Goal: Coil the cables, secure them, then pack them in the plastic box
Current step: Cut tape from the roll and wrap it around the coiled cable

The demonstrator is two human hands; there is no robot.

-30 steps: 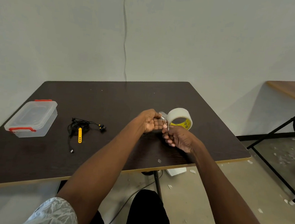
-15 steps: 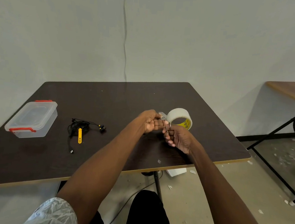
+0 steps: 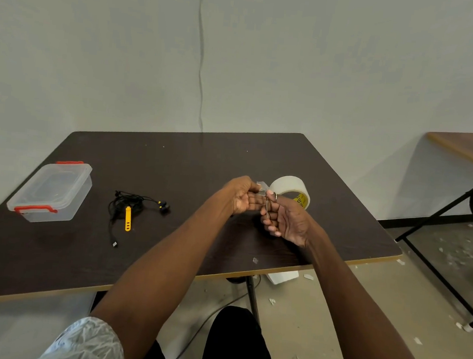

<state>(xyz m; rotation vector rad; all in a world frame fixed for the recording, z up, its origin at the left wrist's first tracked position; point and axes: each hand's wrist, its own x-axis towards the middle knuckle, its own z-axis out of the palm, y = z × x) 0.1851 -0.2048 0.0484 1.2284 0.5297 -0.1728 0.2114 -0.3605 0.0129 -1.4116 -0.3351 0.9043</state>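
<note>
**Hands snip tape above the table**

On the dark table [image 3: 174, 159] sits a closed plastic box [image 3: 49, 191]. The tangled black cables [image 3: 130, 203] lie just beside it. The left hand [image 3: 242, 195] pinches a clear tape piece [image 3: 261, 188]. The right hand [image 3: 289, 221] grips what may be small scissors [image 3: 269, 203].

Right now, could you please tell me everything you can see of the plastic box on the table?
The plastic box is a clear, rectangular container of see-through plastic with rounded corners. Its clear lid is on, and a red latch sits at each short end. It looks empty. It rests flat on the dark table near the far left corner, set at a slight angle. Neither hand touches it, and it lies apart from the black cables to its right.
</note>
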